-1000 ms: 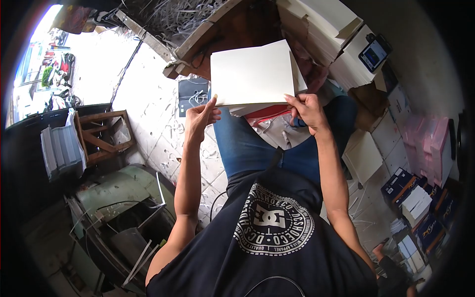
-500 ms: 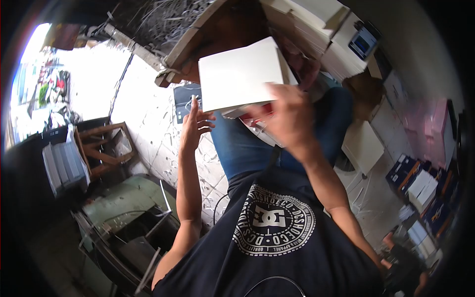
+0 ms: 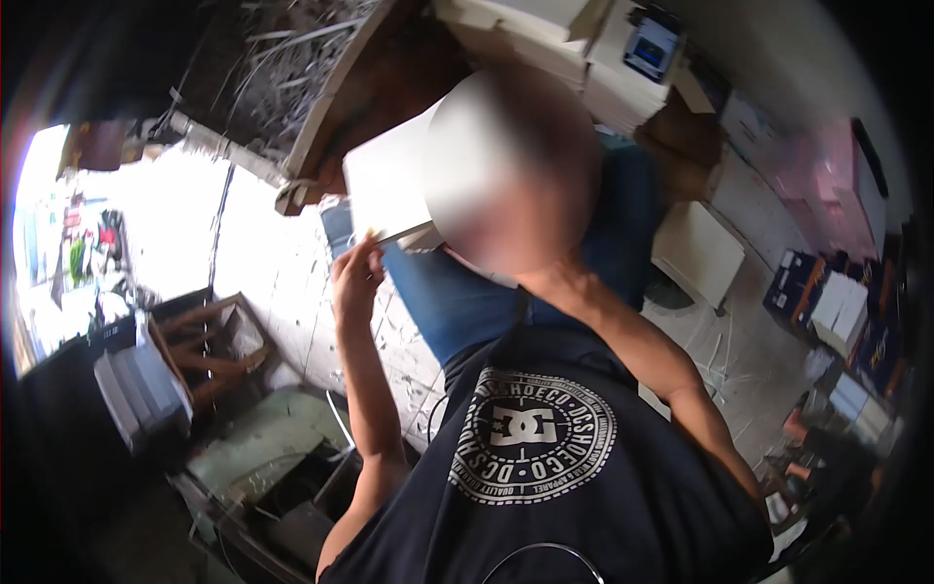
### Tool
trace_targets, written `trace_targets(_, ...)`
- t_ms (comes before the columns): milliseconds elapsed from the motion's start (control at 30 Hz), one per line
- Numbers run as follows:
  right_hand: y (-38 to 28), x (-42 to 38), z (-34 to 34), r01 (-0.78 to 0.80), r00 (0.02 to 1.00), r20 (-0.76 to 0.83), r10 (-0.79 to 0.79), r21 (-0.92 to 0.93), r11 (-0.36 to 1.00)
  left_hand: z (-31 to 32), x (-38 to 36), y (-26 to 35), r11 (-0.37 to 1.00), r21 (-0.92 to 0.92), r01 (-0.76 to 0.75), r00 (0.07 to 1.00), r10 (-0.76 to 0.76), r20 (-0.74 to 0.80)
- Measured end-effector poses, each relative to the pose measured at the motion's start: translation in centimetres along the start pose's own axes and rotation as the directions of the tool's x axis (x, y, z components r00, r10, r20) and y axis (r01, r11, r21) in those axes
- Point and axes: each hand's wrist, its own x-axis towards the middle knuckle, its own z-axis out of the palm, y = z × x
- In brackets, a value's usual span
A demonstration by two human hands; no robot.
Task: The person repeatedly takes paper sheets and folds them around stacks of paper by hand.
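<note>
A stack of white sheets (image 3: 389, 175) lies above my lap, its right part hidden by a round blur. At its lower left corner, the fingertips of my left hand (image 3: 359, 271) are bent and close to the edge; whether they pinch it is too small to tell. My right forearm reaches up into the blur, where my right hand (image 3: 535, 234) is smeared and its fingers cannot be made out. Beneath the stack are my legs in blue jeans (image 3: 428, 302).
Stacked pale sheets (image 3: 623, 92) with a phone (image 3: 651, 49) stand at the upper right. Shredded strips (image 3: 292, 78) fill the upper left. A wooden frame (image 3: 209, 346) is at left. Boxes (image 3: 793, 282) and another person (image 3: 832, 457) are at right.
The view has shifted, so the stack appears lower and further left. My left hand's fingers have curled in toward the stack's corner. A blur now covers my right hand.
</note>
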Motion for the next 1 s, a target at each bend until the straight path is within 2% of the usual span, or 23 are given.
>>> trace_targets(67,-3.5,1.4,-0.6,0.144,0.962,-0.259,-0.09,0.198,0.97,-1.3,-1.5,1.3,0.987,0.138,-0.085,0.996,0.087,-0.007)
trace_targets(100,-4.9,1.6,-0.2,0.16,0.959,-0.269,-0.093,0.239,0.958,0.2,-3.9,2.5,0.915,0.313,-0.255,0.963,0.268,0.003)
trace_targets(133,-5.8,2.3,0.1,0.158,0.981,-0.167,-0.103,0.363,0.918,0.9,-5.0,3.3,0.962,0.153,-0.224,0.968,0.238,-0.08)
trace_targets(167,-5.9,3.5,0.7,0.29,0.926,-0.318,-0.202,0.257,0.922,3.5,-7.3,4.3,0.916,0.241,-0.319,0.929,0.353,-0.112)
trace_targets(200,-5.5,4.0,0.4,0.42,0.836,-0.443,-0.324,0.136,0.897,5.2,-8.9,5.2,0.931,0.169,-0.325,0.923,0.351,-0.156)
trace_targets(267,-3.8,3.2,-2.6,0.356,0.88,-0.431,-0.199,0.323,0.877,7.2,-11.3,6.7,0.747,0.296,-0.595,0.799,0.588,0.125)
trace_targets(300,-2.2,2.0,-5.6,0.336,0.892,-0.435,-0.123,0.457,0.824,7.6,-11.8,7.3,0.728,0.221,-0.648,0.761,0.626,0.17)
trace_targets(333,-0.4,0.1,-9.0,0.188,0.948,-0.317,0.039,0.652,0.735,7.8,-12.1,7.3,0.706,0.141,-0.694,0.718,0.667,0.198)
trace_targets(367,2.2,-1.5,-11.0,0.19,0.947,-0.311,0.085,0.752,0.632,7.9,-12.0,7.1,0.713,0.175,-0.679,0.732,0.641,0.23)
trace_targets(400,5.8,-4.5,-11.5,0.123,0.962,-0.265,0.069,0.644,0.755,7.3,-11.6,7.3,0.718,0.208,-0.665,0.745,0.614,0.261)
trace_targets(433,8.2,-6.7,-14.2,-0.128,0.945,-0.076,0.318,0.81,0.573,7.1,-11.0,7.3,0.719,0.25,-0.648,0.758,0.581,0.294)
trace_targets(467,9.4,-8.4,-16.9,-0.154,0.868,-0.074,0.492,0.9,0.407,7.1,-10.2,7.1,0.731,0.307,-0.609,0.792,0.545,0.274)
trace_targets(500,11.2,-10.1,-17.0,-0.056,0.729,-0.229,0.645,0.919,0.389,7.3,-9.2,6.5,0.741,0.362,-0.566,0.824,0.508,0.249)
trace_targets(567,15.4,-14.8,-18.6,-0.297,0.58,-0.425,0.695,0.684,0.666,7.9,-7.9,5.4,0.773,0.418,-0.477,0.878,0.445,0.179)
trace_targets(600,16.7,-16.2,-18.6,-0.377,0.518,-0.565,0.642,0.523,0.764,8.3,-7.6,5.0,0.754,0.445,-0.484,0.874,0.44,0.205)
trace_targets(667,20.2,-18.4,-16.1,-0.372,0.49,-0.787,0.375,0.201,0.906,9.1,-7.1,4.5,0.709,0.494,-0.503,0.864,0.431,0.26)
trace_targets(700,23.0,-20.2,-14.8,-0.352,0.586,-0.795,0.154,-0.078,0.933,9.9,-7.1,4.3,0.713,0.511,-0.48,0.876,0.423,0.233)
trace_targets(733,25.5,-22.3,-12.6,-0.343,0.63,-0.77,0.1,-0.16,0.926,10.4,-6.8,4.1,0.706,0.509,-0.492,0.87,0.408,0.275)
trace_targets(800,29.3,-26.6,-7.3,-0.413,0.764,-0.602,0.234,-0.177,0.893,11.1,-6.2,3.7,0.694,0.496,-0.522,0.852,0.402,0.335)
trace_targets(833,30.4,-28.0,-4.1,-0.445,0.813,-0.498,0.302,-0.197,0.873,11.8,-5.9,3.7,0.7,0.527,-0.482,0.876,0.384,0.29)
trace_targets(900,32.7,-30.6,2.0,-0.433,0.889,-0.266,0.373,-0.222,0.874,14.2,-5.2,4.4,0.69,0.511,-0.512,0.858,0.383,0.343)
trace_targets(967,32.3,-29.9,1.6,-0.456,0.858,-0.311,0.41,-0.092,0.885,17.3,-3.4,5.6,0.671,0.45,-0.589,0.802,0.417,0.427)
trace_targets(1000,33.1,-30.2,2.1,-0.488,0.851,-0.292,0.436,-0.133,0.863,18.4,-1.6,6.2,0.619,0.424,-0.661,0.744,0.467,0.478)
